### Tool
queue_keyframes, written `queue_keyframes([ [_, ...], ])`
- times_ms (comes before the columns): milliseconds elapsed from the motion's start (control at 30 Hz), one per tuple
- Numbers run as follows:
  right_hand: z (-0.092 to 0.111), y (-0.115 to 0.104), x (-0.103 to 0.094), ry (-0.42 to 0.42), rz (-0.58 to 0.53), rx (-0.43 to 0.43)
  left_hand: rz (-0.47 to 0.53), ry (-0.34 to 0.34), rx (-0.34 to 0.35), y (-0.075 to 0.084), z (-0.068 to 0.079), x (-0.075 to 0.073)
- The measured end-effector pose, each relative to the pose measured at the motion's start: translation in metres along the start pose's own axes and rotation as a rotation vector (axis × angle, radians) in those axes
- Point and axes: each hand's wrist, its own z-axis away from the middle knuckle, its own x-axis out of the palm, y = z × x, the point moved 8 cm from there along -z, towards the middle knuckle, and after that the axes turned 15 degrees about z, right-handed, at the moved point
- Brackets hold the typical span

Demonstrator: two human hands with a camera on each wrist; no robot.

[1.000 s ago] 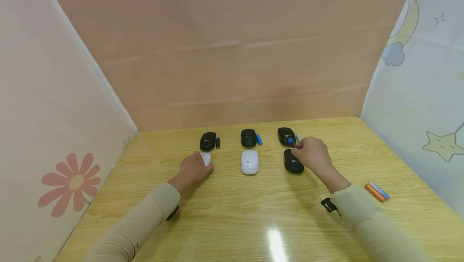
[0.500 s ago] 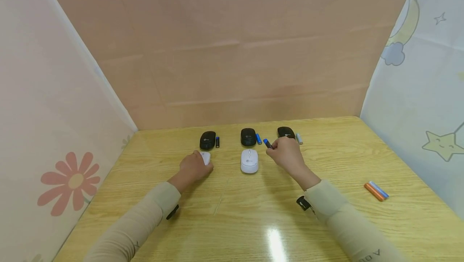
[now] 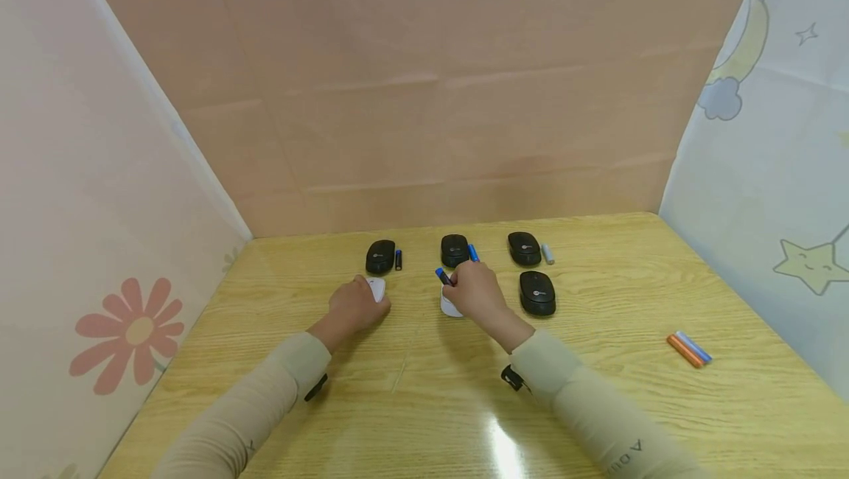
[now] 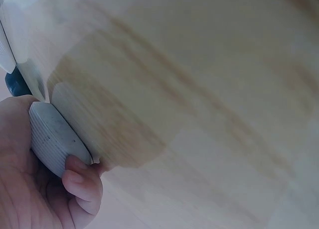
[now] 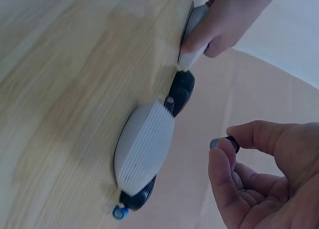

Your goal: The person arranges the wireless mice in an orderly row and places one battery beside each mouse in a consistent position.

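Note:
My left hand (image 3: 354, 306) grips a white computer mouse (image 3: 376, 289) that rests on the wooden table; in the left wrist view its ribbed side (image 4: 55, 134) sits between thumb and fingers. Between thumb and fingertips, my right hand (image 3: 480, 296) pinches a black battery with a blue end (image 3: 442, 275). That hand is raised over a second white mouse (image 3: 449, 308) and partly covers it in the head view. The right wrist view shows the battery (image 5: 233, 143) apart from this mouse (image 5: 144, 147).
Behind stand three black mice, at left (image 3: 380, 256), middle (image 3: 454, 249) and right (image 3: 525, 248), each beside a battery: black (image 3: 399, 260), blue (image 3: 473, 252) and pale (image 3: 547, 253). Another black mouse (image 3: 537, 293) is front right. An orange battery (image 3: 685, 351) and light-blue battery (image 3: 693, 346) lie farther right.
My right hand has moved left with the battery, from the front right black mouse to the middle white mouse. The left hand has stayed on its mouse.

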Motion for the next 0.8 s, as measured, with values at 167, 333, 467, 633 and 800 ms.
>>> queue_keyframes([
  [167, -0.004, -0.017, 0.013, -0.037, -0.038, -0.009, -0.007, -0.004, -0.005, -0.001, -0.001, 0.001],
  [333, -0.011, -0.031, 0.029, -0.062, -0.007, -0.014, -0.005, -0.009, -0.011, 0.0, 0.001, 0.0],
  [467, -0.016, -0.036, 0.041, -0.079, -0.006, 0.01, -0.002, -0.007, -0.008, 0.001, 0.001, 0.0],
  [633, -0.02, -0.039, 0.054, -0.135, -0.016, 0.063, 0.001, 0.0, 0.001, 0.001, 0.001, 0.0],
  [800, -0.023, -0.045, 0.061, -0.129, -0.024, 0.071, 0.014, 0.01, 0.013, 0.001, 0.0, 0.0],
])
